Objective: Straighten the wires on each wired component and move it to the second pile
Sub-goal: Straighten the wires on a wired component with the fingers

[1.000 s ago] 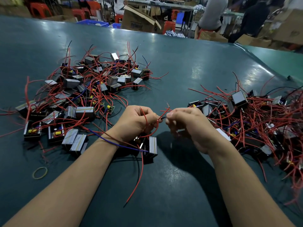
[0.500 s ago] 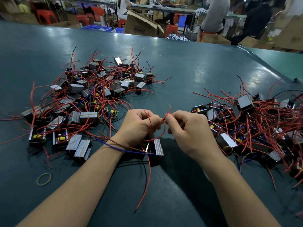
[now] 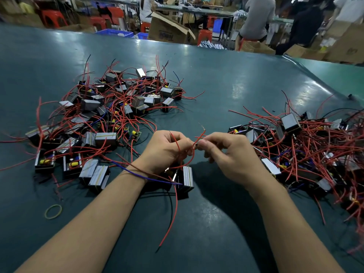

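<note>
both hands worked one red wire [image 3: 198, 139]: left hand [image 3: 167, 150] gripped it above the component [image 3: 186, 179], right hand [image 3: 228, 152] pinched its tip.

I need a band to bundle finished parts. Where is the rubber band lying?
In the head view the rubber band lies flat on the green table, near left, just outside the left forearm and below the left pile.

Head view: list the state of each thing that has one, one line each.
Left hand: grips red wires.
Right hand: fingers pinch a red wire's end.
Grey block-shaped wired component: on the table under the left hand.
Left pile of wired components: tangled.
Right pile of wired components: tangled.
Yellow rubber band: flat.
</note>
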